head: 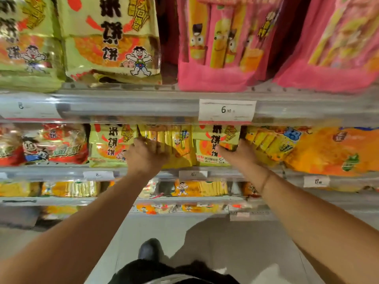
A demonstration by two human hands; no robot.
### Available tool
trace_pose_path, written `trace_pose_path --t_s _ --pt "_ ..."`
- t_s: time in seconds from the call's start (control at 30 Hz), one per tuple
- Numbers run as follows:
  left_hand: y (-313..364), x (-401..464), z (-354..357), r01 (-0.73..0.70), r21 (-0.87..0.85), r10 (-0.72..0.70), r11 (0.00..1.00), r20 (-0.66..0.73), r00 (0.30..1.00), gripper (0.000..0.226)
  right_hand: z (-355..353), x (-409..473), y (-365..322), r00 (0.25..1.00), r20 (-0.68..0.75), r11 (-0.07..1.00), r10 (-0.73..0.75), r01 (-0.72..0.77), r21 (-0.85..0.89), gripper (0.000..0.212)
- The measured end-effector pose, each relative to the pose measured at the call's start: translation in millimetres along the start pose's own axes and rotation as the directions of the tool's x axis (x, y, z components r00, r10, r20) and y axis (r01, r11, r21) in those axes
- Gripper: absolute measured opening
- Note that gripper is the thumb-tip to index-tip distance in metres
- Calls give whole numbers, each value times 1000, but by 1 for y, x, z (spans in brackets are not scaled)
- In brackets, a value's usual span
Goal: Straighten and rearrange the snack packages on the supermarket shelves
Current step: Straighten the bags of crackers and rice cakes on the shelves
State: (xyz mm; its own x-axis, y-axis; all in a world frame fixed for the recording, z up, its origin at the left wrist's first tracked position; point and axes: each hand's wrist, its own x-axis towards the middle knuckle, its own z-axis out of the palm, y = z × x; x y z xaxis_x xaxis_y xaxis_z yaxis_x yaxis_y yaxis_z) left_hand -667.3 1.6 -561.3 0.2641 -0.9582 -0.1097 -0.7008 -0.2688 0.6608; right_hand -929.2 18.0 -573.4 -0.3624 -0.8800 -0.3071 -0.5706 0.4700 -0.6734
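Observation:
On the middle shelf (143,171) a yellow stick-snack package (180,148) stands between two green-yellow rice cracker packages. My left hand (145,155) lies over the yellow package's left part, with its fingers hooked round the edge next to the left rice cracker package (106,146). My right hand (239,154) holds the right edge of the other rice cracker package (213,144), thumb across its front and fingers behind. That package stands upright. The shelf rail above hides the tops of all three.
Orange and yellow packs (328,152) lean at the right, red packs (55,144) sit at the left. The upper shelf holds big green bags (110,37) and pink packs (221,44). A price tag (227,110) hangs on the rail. Lower shelves (196,188) hold more snacks.

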Motion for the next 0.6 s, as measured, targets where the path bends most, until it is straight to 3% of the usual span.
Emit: trace_pose_path --t_s 0.1,0.27,0.33,0.5,0.6 --pt "5 -5 4 -13 -28 13 1000 -2 1000 89 4 4 1 1000 23 1000 13 -13 0 93" --pt "6 -6 -10 47 -495 0 867 94 996 80 3 4 2 999 25 1000 26 -26 13 99" --pt "3 -8 -22 91 -597 -15 797 131 991 86 4 4 4 1000 19 1000 3 -4 8 94" --pt "-28 -32 -58 66 -617 -60 784 30 998 108 5 -1 4 999 4 997 -50 50 62 82" --pt "-68 -50 -82 54 -644 -79 763 -10 997 90 13 -7 -11 995 -5 992 -96 96 86 66"
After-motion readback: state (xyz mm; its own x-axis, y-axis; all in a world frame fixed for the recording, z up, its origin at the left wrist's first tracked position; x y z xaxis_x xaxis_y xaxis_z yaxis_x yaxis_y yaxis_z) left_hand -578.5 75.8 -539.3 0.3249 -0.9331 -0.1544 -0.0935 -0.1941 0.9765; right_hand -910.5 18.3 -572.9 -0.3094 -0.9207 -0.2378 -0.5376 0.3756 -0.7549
